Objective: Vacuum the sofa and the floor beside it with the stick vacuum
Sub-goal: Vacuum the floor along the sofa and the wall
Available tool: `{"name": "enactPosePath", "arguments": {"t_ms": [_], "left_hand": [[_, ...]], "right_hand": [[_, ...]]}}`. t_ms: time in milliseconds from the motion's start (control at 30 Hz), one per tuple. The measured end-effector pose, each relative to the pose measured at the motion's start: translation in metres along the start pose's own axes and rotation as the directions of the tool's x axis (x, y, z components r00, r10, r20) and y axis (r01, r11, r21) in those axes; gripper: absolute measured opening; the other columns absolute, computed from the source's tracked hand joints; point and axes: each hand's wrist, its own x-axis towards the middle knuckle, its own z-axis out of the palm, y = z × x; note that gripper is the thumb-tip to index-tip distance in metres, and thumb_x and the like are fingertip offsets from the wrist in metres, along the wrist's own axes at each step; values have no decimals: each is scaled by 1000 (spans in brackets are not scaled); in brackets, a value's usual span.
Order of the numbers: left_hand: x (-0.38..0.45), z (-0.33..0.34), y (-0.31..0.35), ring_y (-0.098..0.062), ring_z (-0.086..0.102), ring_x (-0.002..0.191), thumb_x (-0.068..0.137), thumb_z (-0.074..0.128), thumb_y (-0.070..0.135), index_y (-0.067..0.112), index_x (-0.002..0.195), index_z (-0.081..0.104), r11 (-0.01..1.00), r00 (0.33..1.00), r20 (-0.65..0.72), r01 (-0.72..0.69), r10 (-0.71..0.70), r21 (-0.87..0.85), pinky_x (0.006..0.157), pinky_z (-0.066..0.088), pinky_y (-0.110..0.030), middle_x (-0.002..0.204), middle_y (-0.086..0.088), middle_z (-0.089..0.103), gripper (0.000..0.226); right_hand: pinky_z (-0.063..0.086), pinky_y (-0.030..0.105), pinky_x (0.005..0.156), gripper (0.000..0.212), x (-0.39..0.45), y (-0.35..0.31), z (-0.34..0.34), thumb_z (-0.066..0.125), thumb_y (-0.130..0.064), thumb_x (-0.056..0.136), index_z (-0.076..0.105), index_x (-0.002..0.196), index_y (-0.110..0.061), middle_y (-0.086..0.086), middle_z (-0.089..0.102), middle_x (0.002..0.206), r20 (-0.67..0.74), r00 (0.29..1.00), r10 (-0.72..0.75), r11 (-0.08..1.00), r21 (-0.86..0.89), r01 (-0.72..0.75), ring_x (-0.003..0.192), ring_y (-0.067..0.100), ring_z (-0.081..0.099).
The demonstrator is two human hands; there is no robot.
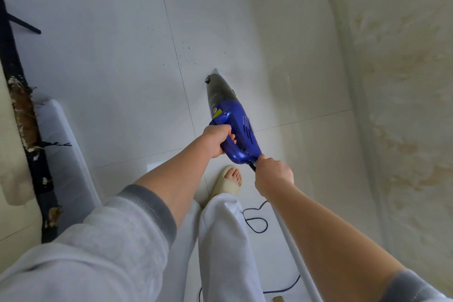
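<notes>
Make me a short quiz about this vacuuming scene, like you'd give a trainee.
1. True or false: the left hand grips the handle of the blue vacuum.
2. The right hand holds: A) the black cord at the vacuum's rear, B) a cloth, C) nothing.
3. Which way do the crumbs on the tiled floor lie from the nozzle?

Key: 1 true; 2 A; 3 ahead of it, slightly left.

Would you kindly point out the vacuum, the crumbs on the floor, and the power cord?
vacuum (235, 125): head view, blue body.
crumbs (185, 60): head view, scattered specks on tile.
power cord (255, 220): head view, looped section.
</notes>
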Motion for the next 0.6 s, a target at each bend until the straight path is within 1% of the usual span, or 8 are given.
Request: {"name": "enactPosePath", "arguments": {"t_ms": [67, 200, 333, 400, 500, 600], "left_hand": [[0, -9, 2, -13, 54, 65, 89, 47, -3, 5, 104, 53, 1000, 1000, 1, -5, 5, 8, 58, 48, -26, 73, -5, 54, 18], [1, -31, 5, -13, 53, 64, 89, 47, -2, 5, 103, 52, 1000, 1000, -14, -14, 14, -10, 58, 48, -26, 73, -5, 54, 17], [0, -52, 5, -13, 52, 65, 90, 46, -1, 8, 92, 53, 998, 999, -32, 3, -5, -67, 59, 47, -26, 74, -4, 53, 12], [0, -63, 5, -13, 52, 65, 90, 45, -2, 8, 95, 53, 996, 999, -42, -1, -3, -95, 59, 47, -26, 74, -4, 53, 13], [0, -80, 5, -13, 52, 65, 89, 46, -3, 7, 103, 52, 991, 999, -51, -7, 0, -132, 59, 47, -26, 74, -5, 53, 17], [0, -96, 8, -12, 52, 65, 89, 46, -3, 6, 104, 52, 987, 998, -56, -14, 5, -157, 60, 47, -26, 74, -5, 53, 18]], "right_hand": [[47, 32, 74, 33, -1, -10, 0, 42, -13, 93, 42, 125, -9, 4, 59, 112, 9, 1000, 7, 1000, 16, -8, 102, 26, 60], [41, 28, 70, 33, 2, -29, 2, 45, -8, 92, 43, 124, -10, 3, 59, 112, -9, 1000, -13, 1000, -16, 13, 103, 24, 60], [40, 28, 71, 34, 5, -45, 1, 49, -9, 91, 43, 125, -10, 4, 59, 114, -23, 999, -49, 997, -59, 47, 104, 24, 59], [40, 28, 71, 35, 5, -54, -1, 49, -10, 92, 43, 126, -10, 4, 59, 115, -25, 998, -63, 995, -85, 61, 105, 24, 59], [39, 28, 72, 36, 6, -69, 0, 49, -5, 90, 43, 125, -11, 3, 59, 115, -33, 996, -84, 990, -118, 80, 107, 23, 59], [41, 28, 69, 33, 9, -85, 4, 50, -9, 90, 44, 122, -12, 2, 61, 110, -36, 996, -84, 991, -108, 80, 102, 23, 60]]}}
